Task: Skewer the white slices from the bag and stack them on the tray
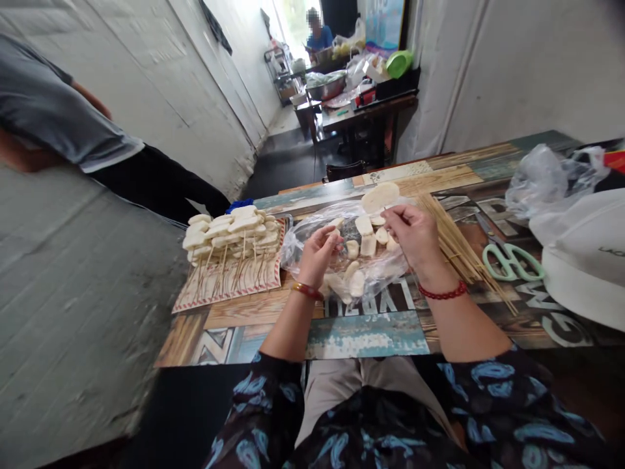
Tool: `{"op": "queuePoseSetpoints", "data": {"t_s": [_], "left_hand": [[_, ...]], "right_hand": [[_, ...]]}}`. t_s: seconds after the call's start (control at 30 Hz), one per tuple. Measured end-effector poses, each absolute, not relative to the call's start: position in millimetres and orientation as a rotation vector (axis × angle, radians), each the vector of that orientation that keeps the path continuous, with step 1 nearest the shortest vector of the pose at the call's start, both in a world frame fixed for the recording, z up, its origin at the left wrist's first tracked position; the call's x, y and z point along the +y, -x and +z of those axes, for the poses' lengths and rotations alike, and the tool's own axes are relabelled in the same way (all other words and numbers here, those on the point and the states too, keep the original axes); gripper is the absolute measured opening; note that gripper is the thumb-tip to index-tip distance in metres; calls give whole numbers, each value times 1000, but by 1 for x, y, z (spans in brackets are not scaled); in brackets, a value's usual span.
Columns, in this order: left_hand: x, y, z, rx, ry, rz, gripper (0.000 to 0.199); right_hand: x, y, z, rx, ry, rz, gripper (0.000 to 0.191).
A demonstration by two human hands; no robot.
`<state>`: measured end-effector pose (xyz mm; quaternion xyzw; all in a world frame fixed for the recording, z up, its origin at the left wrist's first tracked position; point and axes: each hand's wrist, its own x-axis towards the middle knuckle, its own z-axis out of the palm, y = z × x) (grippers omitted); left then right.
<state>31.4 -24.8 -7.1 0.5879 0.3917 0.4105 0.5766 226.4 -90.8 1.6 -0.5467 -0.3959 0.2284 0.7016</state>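
Note:
Pale, flat food slices (364, 227) lie loose on a clear plastic bag (312, 225) in the middle of the table. Over the bag's left part is my left hand (318, 254), its fingers closed around a small pale slice (334, 228). My right hand (413, 231) is pinched above the bag's right side; whatever lies between its fingertips is too small to name. A large round slice (381, 197) rests just behind it. Thin wooden sticks (452, 244) lie in a bundle to the right. At the left, skewered slices (234, 231) are piled on a red-edged paper tray (251, 277).
Green-handled scissors (512, 262), a crumpled plastic bag (541, 179) and a white cap (583, 254) occupy the table's right side. One person (63, 111) stands at the left; another (319, 36) sits beyond a cluttered back table (342, 118).

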Motion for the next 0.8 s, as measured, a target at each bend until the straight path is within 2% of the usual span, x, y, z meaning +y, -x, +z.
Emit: {"op": "queuePoseSetpoints", "data": {"t_s": [0.17, 0.3, 0.5, 0.7, 0.8], "left_hand": [[-2, -64, -10, 1114, -1941, 791, 22], [9, -92, -15, 1236, -2137, 718, 24], [11, -115, -14, 1206, -1896, 882, 31], [12, -121, -13, 1212, -1792, 773, 39], [9, -109, -14, 1051, -1627, 734, 36]], "right_hand": [[-89, -230, 6, -872, 1187, 516, 23], [-87, -230, 5, -895, 1214, 486, 26], [-85, -233, 6, -944, 1237, 439, 25], [-83, -233, 7, -943, 1192, 423, 25], [-83, -234, 6, -936, 1206, 419, 25]]}}
